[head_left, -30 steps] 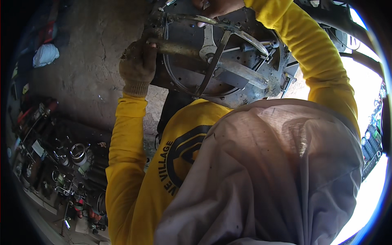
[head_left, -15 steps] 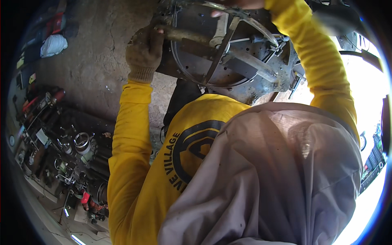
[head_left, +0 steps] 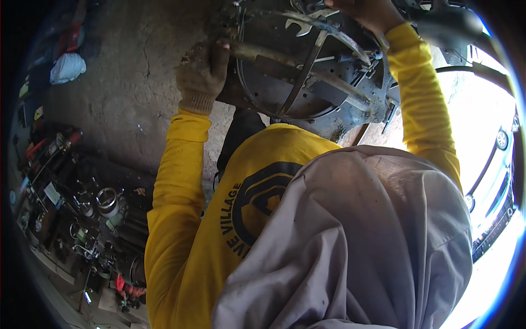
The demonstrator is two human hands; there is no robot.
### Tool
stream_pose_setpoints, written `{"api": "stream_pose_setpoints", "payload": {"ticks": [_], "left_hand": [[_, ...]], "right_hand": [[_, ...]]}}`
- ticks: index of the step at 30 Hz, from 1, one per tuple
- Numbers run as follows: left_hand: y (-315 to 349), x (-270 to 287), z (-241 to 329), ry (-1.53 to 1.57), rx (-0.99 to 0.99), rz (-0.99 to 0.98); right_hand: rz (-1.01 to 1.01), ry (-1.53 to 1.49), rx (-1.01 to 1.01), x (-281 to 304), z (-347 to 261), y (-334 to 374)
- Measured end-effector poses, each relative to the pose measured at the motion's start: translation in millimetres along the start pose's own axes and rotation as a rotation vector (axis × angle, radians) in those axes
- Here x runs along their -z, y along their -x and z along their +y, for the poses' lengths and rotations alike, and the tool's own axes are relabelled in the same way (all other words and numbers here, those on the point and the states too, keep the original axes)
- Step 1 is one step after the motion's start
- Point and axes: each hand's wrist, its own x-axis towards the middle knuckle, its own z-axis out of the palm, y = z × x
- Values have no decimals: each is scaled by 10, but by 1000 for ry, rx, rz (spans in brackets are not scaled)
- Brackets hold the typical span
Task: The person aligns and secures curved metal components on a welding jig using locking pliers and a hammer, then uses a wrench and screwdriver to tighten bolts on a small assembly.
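Through the head camera I counted two hands at work: the left hand [head_left: 201, 71], in a brown knitted glove with a bare thumb tip, was closed around the left end of a rusty round bar [head_left: 249, 52], while the bare right hand [head_left: 372, 13] was partly cut off by the top edge, so I could not tell whether it gripped anything. The bar ran slantwise across a dark steel plate [head_left: 268, 88] dotted with holes, at the top of my view. One thin metal hoop [head_left: 307, 118] curved over that plate, and one flat strap [head_left: 303, 74] crossed the bar. I made out one open-end wrench [head_left: 298, 26], its head beside the arched bar [head_left: 350, 43], to the left of the right hand. As for containers, I saw one white bag [head_left: 68, 68] at far left, its contents hidden, and one silver-rimmed cylindrical vessel [head_left: 108, 202] among the clutter, its inside unreadable. One car [head_left: 490, 178] stood outside at right, with two wheels showing.
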Motion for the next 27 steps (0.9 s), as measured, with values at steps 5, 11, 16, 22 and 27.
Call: {"api": "stream_pose_setpoints", "payload": {"ticks": [5, 11, 16, 22, 27], "left_hand": [[116, 32, -72, -221, -59, -92], [64, 28, 7, -159, 107, -109], [121, -25, -86, -117, 57, -50], [-61, 378, 133, -4, 257, -51], [-550, 1410, 1110, 524, 610, -42]], "right_hand": [[-214, 219, -284, -97, -272, 98], [-86, -39, -198, -168, -166, 347], [382, -268, -347, 118, -88, 713], [751, -310, -651, 230, -356, 1675], [752, -534, -594, 186, -1203, 2093]]}}
